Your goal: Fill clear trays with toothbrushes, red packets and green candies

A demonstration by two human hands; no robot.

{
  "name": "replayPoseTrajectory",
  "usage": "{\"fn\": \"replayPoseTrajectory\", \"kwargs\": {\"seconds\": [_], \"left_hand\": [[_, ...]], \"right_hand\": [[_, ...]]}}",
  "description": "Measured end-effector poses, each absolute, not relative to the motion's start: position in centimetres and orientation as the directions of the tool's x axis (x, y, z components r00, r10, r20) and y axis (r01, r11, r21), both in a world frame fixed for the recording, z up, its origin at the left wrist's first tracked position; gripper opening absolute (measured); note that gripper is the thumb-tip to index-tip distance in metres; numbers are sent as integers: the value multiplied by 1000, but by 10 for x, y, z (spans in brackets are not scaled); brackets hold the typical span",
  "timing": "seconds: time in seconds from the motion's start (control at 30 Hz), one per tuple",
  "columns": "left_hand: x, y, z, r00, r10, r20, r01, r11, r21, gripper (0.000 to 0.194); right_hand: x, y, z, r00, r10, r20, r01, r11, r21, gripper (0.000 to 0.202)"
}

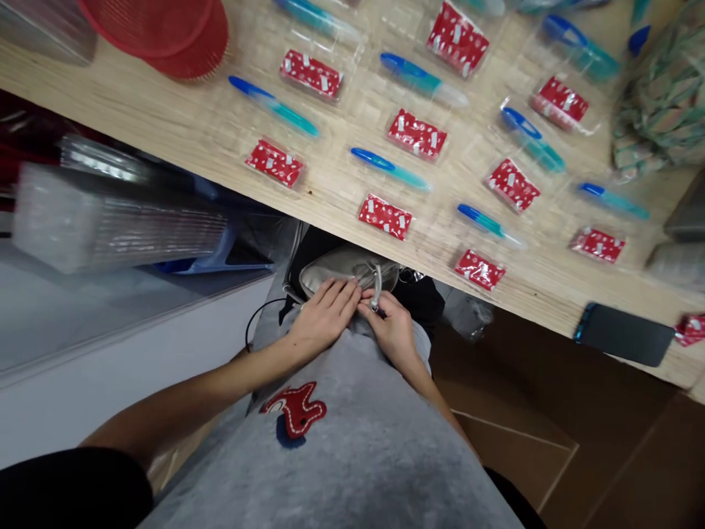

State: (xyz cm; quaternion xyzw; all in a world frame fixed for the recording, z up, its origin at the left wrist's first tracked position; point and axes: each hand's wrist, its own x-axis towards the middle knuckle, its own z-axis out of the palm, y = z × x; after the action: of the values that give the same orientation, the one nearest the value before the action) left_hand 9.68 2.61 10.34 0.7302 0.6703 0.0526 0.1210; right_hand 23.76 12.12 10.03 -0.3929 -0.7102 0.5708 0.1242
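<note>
A shiny silver-grey bag (322, 273) rests on the lap, partly under the table edge. My left hand (329, 312) lies on its near side, fingers stretched out together and pointing away. Close beside it, my right hand (393, 327) is closed, with thumb and forefinger pinched at the base of a thin grey strap (377, 283) that looks attached to the bag. The bag's opening, if any, is covered by the hands. A grey apron or top with a red stitched patch (300, 411) spreads below the hands.
On the wooden table (192, 139) lie several blue-and-teal pen-like items (391, 169) and red white-spotted packets (385, 217) in clear plastic. A red basket (192, 51) stands upper left, a dark phone (625, 334) at the right edge. Stacked clear plastic trays (121, 220) sit left.
</note>
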Motion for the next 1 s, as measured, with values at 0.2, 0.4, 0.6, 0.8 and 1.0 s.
{"fn": "replayPoseTrajectory", "kwargs": {"seconds": [0.2,0.4,0.6,0.8,1.0], "left_hand": [[85,24,102,148,989,-26,963,-138,231,35],[90,19,105,108,981,164,976,-136,171,31],[82,10,113,196,969,150,949,-226,218,33],[69,8,113,269,959,90,929,-283,240,34],[87,28,118,155,979,-133,969,-124,215,30]], "right_hand": [[228,122,91,-659,694,-291,439,40,-897,18],[231,112,94,-533,830,-165,466,125,-876,16],[241,119,81,-341,929,-143,523,61,-850,18],[241,132,71,-312,932,-185,538,12,-843,20],[247,136,69,-384,905,-183,598,92,-796,24]]}}
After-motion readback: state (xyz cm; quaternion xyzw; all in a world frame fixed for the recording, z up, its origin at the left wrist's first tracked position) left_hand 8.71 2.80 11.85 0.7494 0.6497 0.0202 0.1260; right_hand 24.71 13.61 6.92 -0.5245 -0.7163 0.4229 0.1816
